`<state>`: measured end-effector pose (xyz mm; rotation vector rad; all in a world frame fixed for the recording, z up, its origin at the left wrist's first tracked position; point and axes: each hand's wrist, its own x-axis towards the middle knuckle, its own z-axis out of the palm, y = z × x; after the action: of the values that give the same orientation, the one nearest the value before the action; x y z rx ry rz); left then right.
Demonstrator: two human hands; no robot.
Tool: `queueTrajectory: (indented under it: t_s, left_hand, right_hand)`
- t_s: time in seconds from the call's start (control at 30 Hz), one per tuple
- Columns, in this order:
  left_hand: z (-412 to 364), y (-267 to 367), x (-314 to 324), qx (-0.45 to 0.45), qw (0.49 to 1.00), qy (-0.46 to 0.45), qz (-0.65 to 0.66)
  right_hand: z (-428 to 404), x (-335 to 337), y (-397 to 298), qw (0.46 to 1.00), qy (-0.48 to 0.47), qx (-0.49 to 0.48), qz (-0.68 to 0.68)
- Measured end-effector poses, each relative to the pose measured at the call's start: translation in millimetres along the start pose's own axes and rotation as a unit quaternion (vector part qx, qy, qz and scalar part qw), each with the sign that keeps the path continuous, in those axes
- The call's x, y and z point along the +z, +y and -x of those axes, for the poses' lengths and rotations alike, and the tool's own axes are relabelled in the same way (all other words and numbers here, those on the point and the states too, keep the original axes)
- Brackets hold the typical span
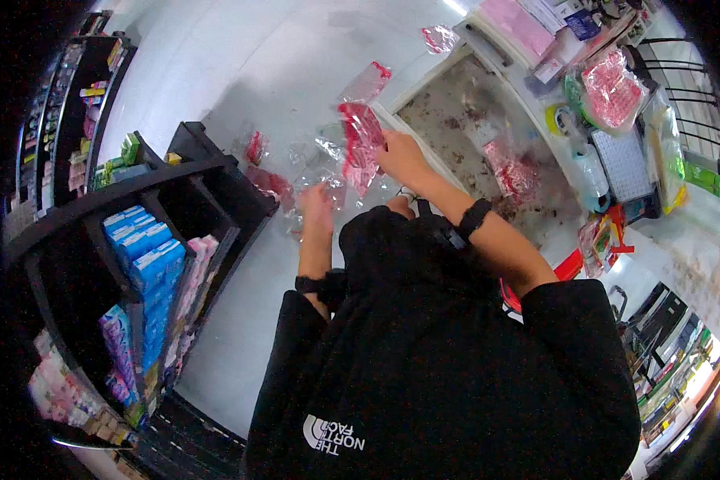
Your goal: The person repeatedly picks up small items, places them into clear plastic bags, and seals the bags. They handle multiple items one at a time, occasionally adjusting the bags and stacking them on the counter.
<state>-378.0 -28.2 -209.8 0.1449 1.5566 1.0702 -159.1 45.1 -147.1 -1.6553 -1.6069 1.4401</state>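
Observation:
My right hand (403,159) pinches the edge of a clear plastic bag with red trim (361,147), held up above the floor. Lower and to the left, my left hand (317,207) is blurred by motion beside several crumpled clear bags (330,189). Whether its fingers hold one of them is hard to make out. Another red and clear bag (270,183) lies just left of that hand, with a small red packet (255,147) beyond it. Farther off, a flat bag with a red edge (366,83) rests on the pale floor.
To my right stands an open drawer (420,81) with a stained bottom and a red-patterned packet (510,171) inside. A counter beyond holds tape (557,120) and a keyboard-like grey panel (621,162). Black shelving (216,159) with blue boxes (150,252) is close on the left.

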Motion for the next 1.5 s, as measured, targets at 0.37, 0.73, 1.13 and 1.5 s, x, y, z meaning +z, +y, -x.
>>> queueTrajectory:
  t_s: [0.37,0.73,1.13,1.5]
  left_hand:
    - [42,54,5,0.038,0.582,-0.189,-0.79]
    - [29,21,47,0.44,0.584,-0.309,-0.608]
    - [43,46,106,0.544,0.63,-0.183,-0.523]
    - [-125,29,-29,0.113,0.869,-0.215,-0.431]
  right_hand:
    - [7,-17,17,1.0,0.023,0.016,0.007]
    - [7,-30,23,0.991,-0.013,0.06,-0.121]
    - [11,-17,31,0.998,-0.054,-0.033,-0.013]
    - [35,-69,51,0.959,-0.083,0.066,-0.264]
